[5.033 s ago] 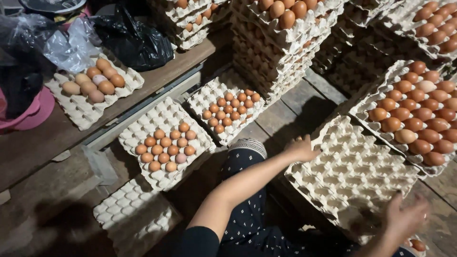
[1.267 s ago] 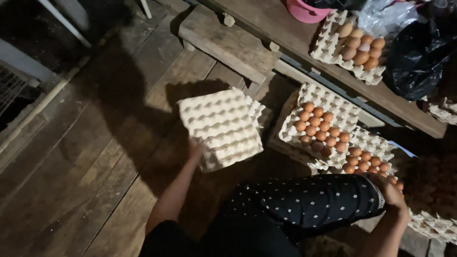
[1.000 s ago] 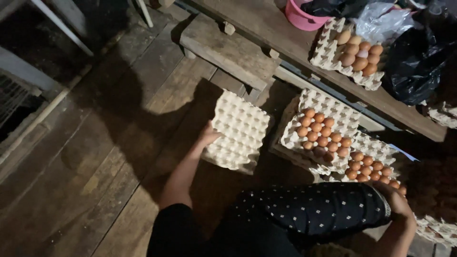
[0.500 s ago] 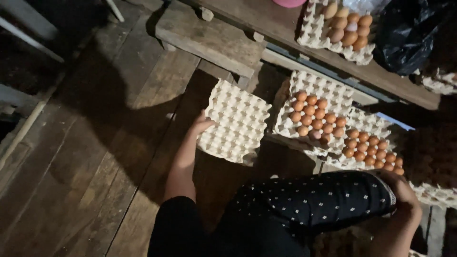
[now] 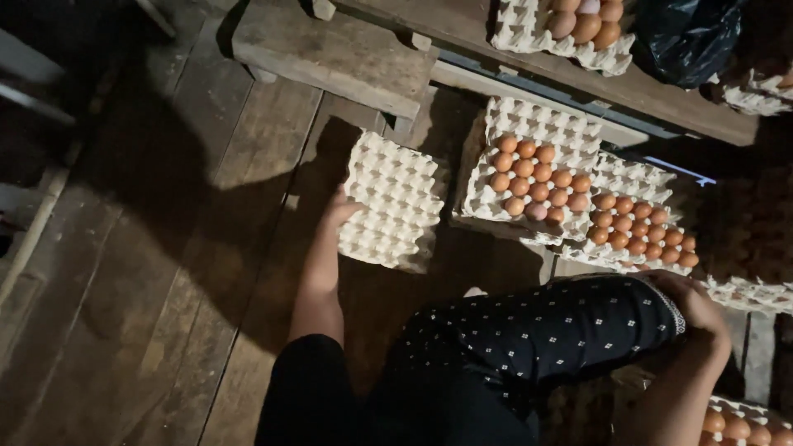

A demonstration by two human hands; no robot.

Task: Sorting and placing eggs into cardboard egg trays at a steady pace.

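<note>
**Empty egg tray set down on plank floor**

The left hand (image 5: 340,208) has its fingers curled onto the left edge of an empty pulp egg tray (image 5: 392,201), grasping it, with the forearm reaching straight forward from a black sleeve. The tray lies low on the dark wooden plank floor (image 5: 165,272), tilted slightly, just left of a partly filled egg tray (image 5: 537,169) that holds brown eggs (image 5: 535,178) in its middle cells. A 2nd tray of brown eggs (image 5: 640,227) overlaps that one on the right.

The right hand (image 5: 694,301) rests at the knee of the dotted black trouser leg (image 5: 562,330); its fingers fold over the cuff, though whether they clench the cloth cannot be told.

Further out, a rough wooden step (image 5: 339,54) stands behind the empty tray, and a long wooden ledge (image 5: 661,99) above it carries another tray with eggs (image 5: 570,29) beside a black plastic bag (image 5: 686,37). The room is dim, lit from above left, and a hard shadow falls across the planks.

Compared with 0.5 s ago, the empty tray sits at nearly the same place, with the hand at the same edge; 1.3 s ago it was lifted and further left.
</note>
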